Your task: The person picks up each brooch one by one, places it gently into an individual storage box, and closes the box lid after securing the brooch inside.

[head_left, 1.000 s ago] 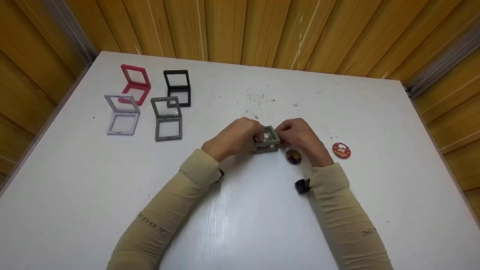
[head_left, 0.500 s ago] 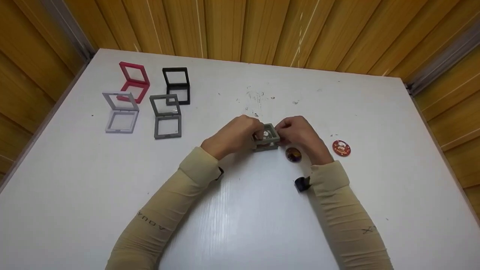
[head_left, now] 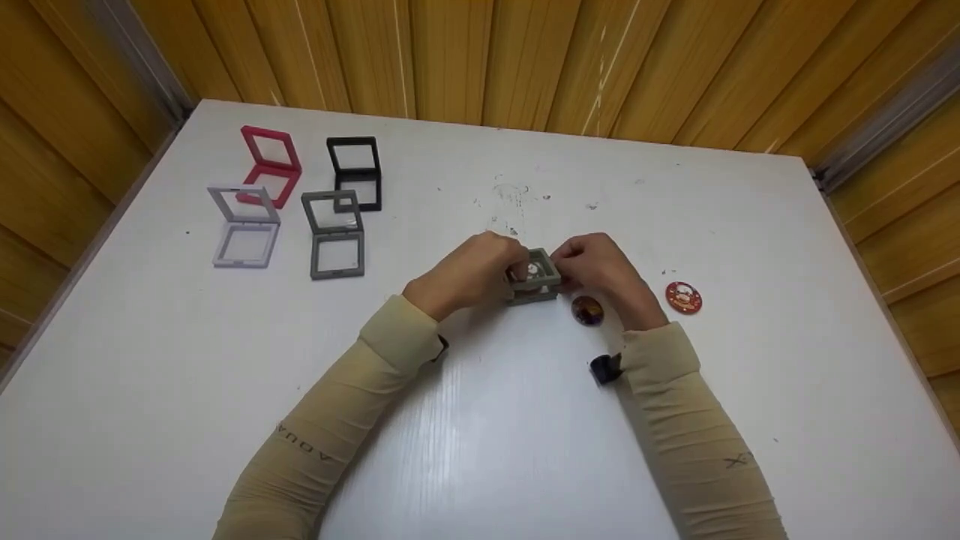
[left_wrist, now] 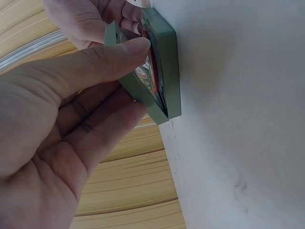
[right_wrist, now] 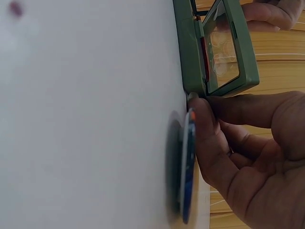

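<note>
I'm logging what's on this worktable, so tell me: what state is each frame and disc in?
Green frame: partly open
Red-rimmed disc: inside the green frame, partly hidden
Red frame: open
Black frame: open
Lavender frame: open
Grey frame: open
Dark disc: lying on the table
Red disc: lying picture side up

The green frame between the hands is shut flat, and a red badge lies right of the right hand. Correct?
Not quite: the green frame is partly open, as the left wrist view shows. The red badge does lie right of the right hand.
</note>
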A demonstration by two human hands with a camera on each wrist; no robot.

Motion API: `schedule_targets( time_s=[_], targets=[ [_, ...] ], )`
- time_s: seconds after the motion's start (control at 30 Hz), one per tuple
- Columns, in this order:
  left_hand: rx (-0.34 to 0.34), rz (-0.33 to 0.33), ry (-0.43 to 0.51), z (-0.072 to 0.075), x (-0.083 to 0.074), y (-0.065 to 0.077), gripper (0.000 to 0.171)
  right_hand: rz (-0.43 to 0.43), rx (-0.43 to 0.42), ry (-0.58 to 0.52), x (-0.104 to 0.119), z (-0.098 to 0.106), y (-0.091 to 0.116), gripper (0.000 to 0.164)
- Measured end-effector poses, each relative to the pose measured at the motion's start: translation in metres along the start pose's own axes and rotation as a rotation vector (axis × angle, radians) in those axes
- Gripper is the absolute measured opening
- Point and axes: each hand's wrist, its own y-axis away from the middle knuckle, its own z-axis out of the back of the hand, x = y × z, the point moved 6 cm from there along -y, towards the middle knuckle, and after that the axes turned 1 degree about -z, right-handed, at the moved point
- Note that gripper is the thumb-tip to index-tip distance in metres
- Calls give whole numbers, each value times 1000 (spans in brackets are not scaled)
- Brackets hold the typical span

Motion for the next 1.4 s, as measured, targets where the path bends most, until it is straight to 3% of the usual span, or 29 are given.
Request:
schedule_targets(
  time_s=[0.77, 1.0, 1.4],
  targets=[
    [-10, -13, -25, -1, -1, -1, 20, 15, -21, 45, 0, 3, -1, 16],
    [2, 0, -33, -1, -1, -1, 23, 16, -12, -14, -1, 1, -1, 16],
    [-9, 4, -8, -1, 0, -1, 20, 9, -13, 8, -1, 2, -1, 16]
  ],
)
